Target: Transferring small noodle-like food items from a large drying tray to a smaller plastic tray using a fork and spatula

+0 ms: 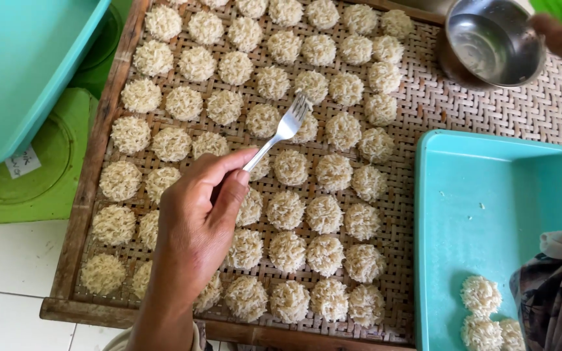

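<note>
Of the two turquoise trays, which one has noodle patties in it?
The turquoise tray lying on the woven mat's right side: a few patties sit in its near corner. The other tray, at upper left, shows only its outside.

A shiny metal fork (286,127) lies above a rough woven bamboo tray with a wooden frame (90,170); the turquoise plastic tub (489,214) looks smooth, the round steel bowl (493,43) glossy.

one woven tray (489,110) held dozens of rice cakes (286,209), too many partly hidden for an exact count. three more cakes (480,294) lay in the near right tub (482,195). there were two teal tubs, one fork (286,127), one steel bowl (493,42).
</note>
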